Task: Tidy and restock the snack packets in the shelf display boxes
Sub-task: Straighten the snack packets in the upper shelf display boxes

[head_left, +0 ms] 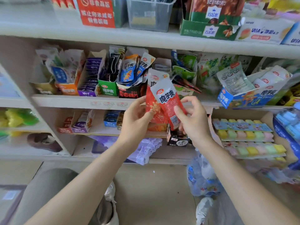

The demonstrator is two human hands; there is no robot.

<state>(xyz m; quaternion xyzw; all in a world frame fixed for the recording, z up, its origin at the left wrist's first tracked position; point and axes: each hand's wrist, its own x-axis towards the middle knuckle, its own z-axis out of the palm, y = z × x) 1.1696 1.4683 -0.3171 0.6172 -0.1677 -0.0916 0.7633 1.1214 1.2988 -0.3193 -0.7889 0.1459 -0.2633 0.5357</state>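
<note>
Both my hands hold a small bunch of red and white snack packets (164, 98) in front of the middle shelf. My left hand (138, 117) grips the bunch from the left, fingers curled round its lower edge. My right hand (193, 117) pinches the lower right corner of the front packet with thumb and fingers. Behind the bunch stands a row of opened display boxes: a black box of blue and orange packets (131, 90), a green box (108, 89), a purple box (87, 88), and a tilted blue box with white packets (246, 96) to the right.
Green packets (185, 69) fill the boxes behind my right hand. The top shelf holds a clear bin (149, 15) and a red sign (95, 12). Pastel candy trays (246, 135) sit lower right. Plastic bags (203, 176) lie on the floor, with a grey sack (107, 208) nearby.
</note>
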